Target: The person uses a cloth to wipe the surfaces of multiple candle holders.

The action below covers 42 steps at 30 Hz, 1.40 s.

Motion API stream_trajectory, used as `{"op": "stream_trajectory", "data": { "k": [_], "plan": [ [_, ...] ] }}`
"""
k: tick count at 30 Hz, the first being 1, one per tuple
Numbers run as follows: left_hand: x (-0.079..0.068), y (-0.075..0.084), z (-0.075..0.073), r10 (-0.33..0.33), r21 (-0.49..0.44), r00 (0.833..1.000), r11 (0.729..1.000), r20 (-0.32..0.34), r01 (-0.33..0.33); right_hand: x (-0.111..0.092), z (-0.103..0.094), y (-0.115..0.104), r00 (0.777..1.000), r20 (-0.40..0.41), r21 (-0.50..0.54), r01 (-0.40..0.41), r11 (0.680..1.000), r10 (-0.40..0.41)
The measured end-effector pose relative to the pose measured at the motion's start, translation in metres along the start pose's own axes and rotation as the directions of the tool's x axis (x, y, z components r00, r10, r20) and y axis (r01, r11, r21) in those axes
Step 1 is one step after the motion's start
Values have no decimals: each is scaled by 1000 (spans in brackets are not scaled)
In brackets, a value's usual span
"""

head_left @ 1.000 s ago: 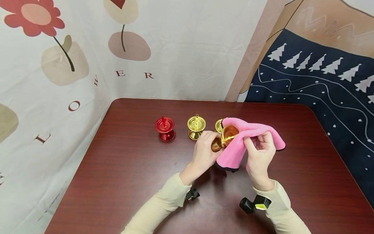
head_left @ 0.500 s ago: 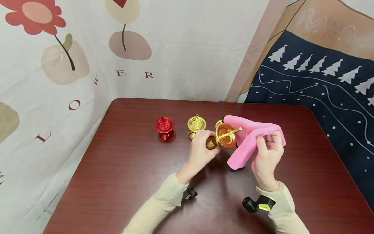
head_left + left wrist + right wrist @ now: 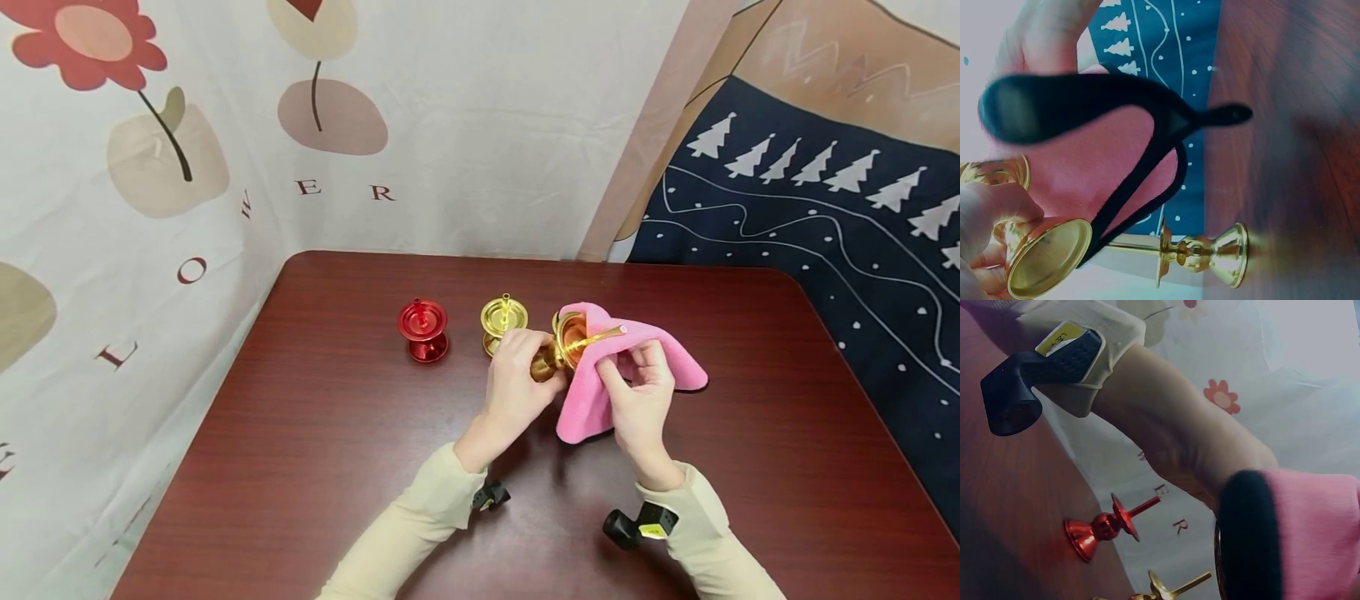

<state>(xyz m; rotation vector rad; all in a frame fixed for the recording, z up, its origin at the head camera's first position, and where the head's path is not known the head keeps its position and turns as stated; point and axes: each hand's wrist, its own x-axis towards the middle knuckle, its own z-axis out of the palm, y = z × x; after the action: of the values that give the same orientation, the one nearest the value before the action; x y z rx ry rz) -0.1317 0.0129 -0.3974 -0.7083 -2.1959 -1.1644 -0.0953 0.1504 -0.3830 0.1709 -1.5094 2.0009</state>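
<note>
The gold candle holder [image 3: 568, 342], shiny, with a coppery sheen inside its dish, is tipped on its side above the tabletop, its spike pointing between two and three o'clock. The left hand [image 3: 517, 383] grips its foot end from nine o'clock. A black-edged pink cloth [image 3: 588, 392], pinched in the right hand [image 3: 643, 408], drapes at three o'clock, corners drooping toward six and four; it seems to touch the dish.

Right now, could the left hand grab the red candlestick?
Probably not just yet: the left hand is busy gripping a gold candlestick. If it were free, the way looks open, with only bare table between it and the red candlestick.
</note>
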Motion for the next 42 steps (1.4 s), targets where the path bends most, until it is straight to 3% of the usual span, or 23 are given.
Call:
{"op": "stream_trajectory", "data": {
  "k": [5,13,21,26,31,33,35,39,42],
  "plan": [
    [-2,0,2,19,22,1000,1000,5,-19,1,2,2,999,-35,37,3,999,-2],
    [-4,-4,2,14,13,1000,1000,16,-14,10,2,-6,991,-106,102,94,990,-83],
    [-6,-9,2,-9,6,1000,1000,24,9,21,-2,-15,976,-200,152,117,981,-86],
    [-6,-10,2,-51,-50,999,998,-14,50,18,-6,-14,989,-109,104,109,989,-98],
    [-3,-8,3,-71,-74,996,995,-53,67,6,-7,-7,989,74,-96,136,986,-129],
    [-2,-8,4,-79,-69,995,995,-64,75,4,-7,-4,975,150,-195,194,961,-166],
    [-2,-8,5,-88,-65,993,994,-72,84,2,-7,-2,950,221,-307,284,909,-222],
    [-3,-8,6,-96,-61,992,994,-83,91,-1,-5,0,882,352,-499,459,735,-312],
    [-4,-9,7,-95,-65,992,994,-87,90,-2,-3,0,851,400,-603,524,602,-339]
  ]
}}
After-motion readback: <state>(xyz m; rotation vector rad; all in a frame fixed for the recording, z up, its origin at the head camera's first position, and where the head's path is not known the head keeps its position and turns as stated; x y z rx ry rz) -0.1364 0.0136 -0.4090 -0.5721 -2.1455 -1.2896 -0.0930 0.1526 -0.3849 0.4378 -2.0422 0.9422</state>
